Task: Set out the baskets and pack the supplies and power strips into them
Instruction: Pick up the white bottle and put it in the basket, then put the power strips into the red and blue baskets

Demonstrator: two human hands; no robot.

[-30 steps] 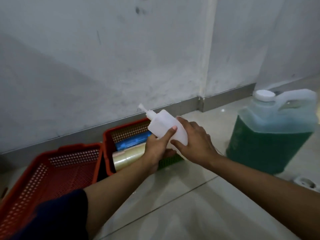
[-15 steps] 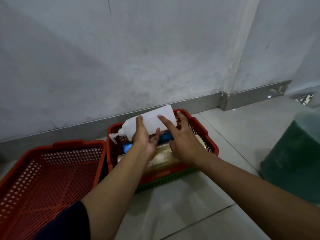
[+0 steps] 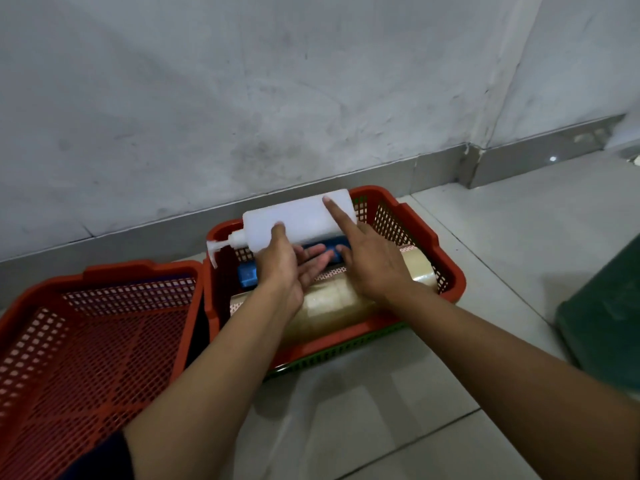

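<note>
A white pump bottle (image 3: 301,220) lies on its side across the far rim of the right red basket (image 3: 446,271), nozzle pointing left. My left hand (image 3: 284,268) holds it from below with the thumb on its front. My right hand (image 3: 370,261) rests its index finger on the bottle, the other fingers spread. Inside that basket lie a stack of clear tape rolls (image 3: 332,303) and a blue object (image 3: 247,275). A second red basket (image 3: 97,337) sits empty to the left.
A green basket (image 3: 346,348) shows under the right red one. A dark green jug (image 3: 606,313) stands on the tiled floor at the right edge. The grey wall and skirting run just behind the baskets.
The bottle has gone from upright in both hands to lying sideways over the right basket's far rim. The view has swung left, so the green jug sits at the right edge.
</note>
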